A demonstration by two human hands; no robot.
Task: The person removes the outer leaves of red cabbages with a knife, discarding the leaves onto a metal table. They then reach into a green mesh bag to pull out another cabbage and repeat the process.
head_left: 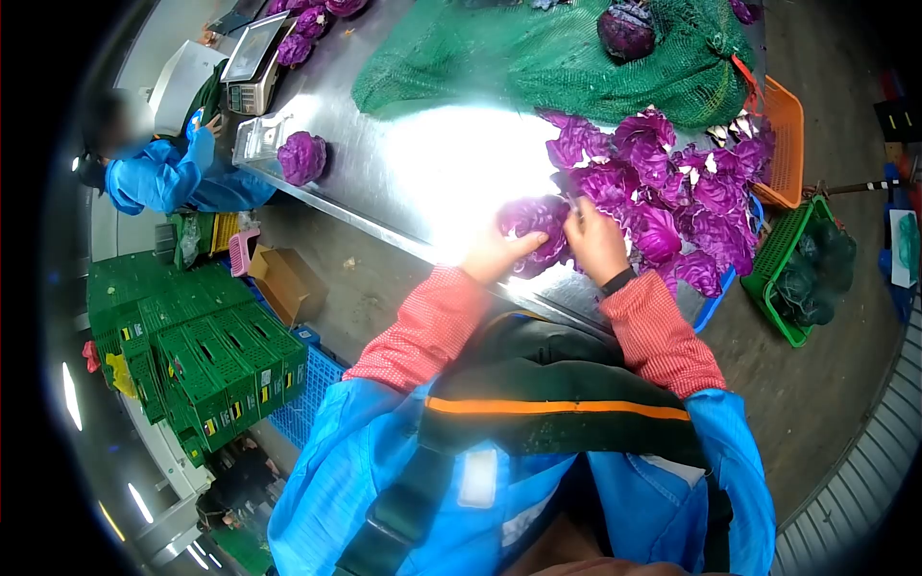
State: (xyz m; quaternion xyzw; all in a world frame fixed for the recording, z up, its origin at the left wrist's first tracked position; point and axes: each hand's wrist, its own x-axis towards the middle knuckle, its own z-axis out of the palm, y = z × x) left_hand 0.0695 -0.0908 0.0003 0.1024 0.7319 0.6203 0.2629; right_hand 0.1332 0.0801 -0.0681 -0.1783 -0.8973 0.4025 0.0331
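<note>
My left hand [501,252] is wrapped round the near left side of a purple cabbage [531,223], close over the table's front edge. Right beside the cabbage, my right hand [596,242] is closed, fingertips at the cabbage's right side. A thin greyish sliver shows at those fingers, too small and glare-washed to make out. A heap of loose purple cabbage leaves [663,178] lies just beyond and to the right of my right hand. Another whole purple cabbage [303,158] sits farther left, near the table edge.
Across the metal table [365,182] lies a green mesh sack [538,58] with a dark cabbage [626,31] on it. A scale [254,65] stands at the far left, near a person in blue [173,178]. Orange [783,144] and green baskets [788,254] are right; stacked green crates [211,355] left.
</note>
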